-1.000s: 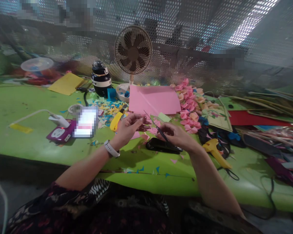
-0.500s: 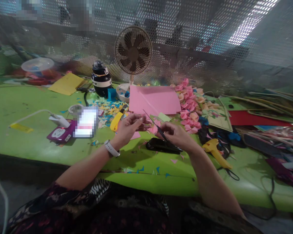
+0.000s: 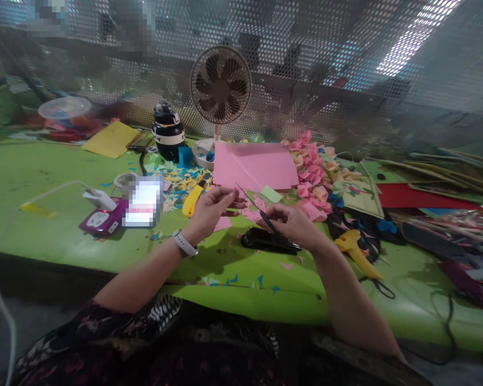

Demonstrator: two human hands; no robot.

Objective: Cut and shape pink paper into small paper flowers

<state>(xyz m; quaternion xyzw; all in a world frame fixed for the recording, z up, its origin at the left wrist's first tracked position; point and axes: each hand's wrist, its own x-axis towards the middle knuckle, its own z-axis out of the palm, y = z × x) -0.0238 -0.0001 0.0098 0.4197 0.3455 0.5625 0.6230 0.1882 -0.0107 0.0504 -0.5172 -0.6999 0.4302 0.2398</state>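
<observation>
Partly hidden: scissors (image 3: 253, 205) between hands (image 3: 292, 224).

A long green table (image 3: 32, 177) fills the foreground, its front edge running across the view, with dark floor (image 3: 8, 300) below at the left. Behind it stands a wall of perforated metal sheet (image 3: 326, 64), grey and dotted with small holes. Daylight comes through the holes at the upper right (image 3: 410, 37), brightest there and dimmer toward the left.

Both hands (image 3: 253, 214) raised, fingers pinched
</observation>
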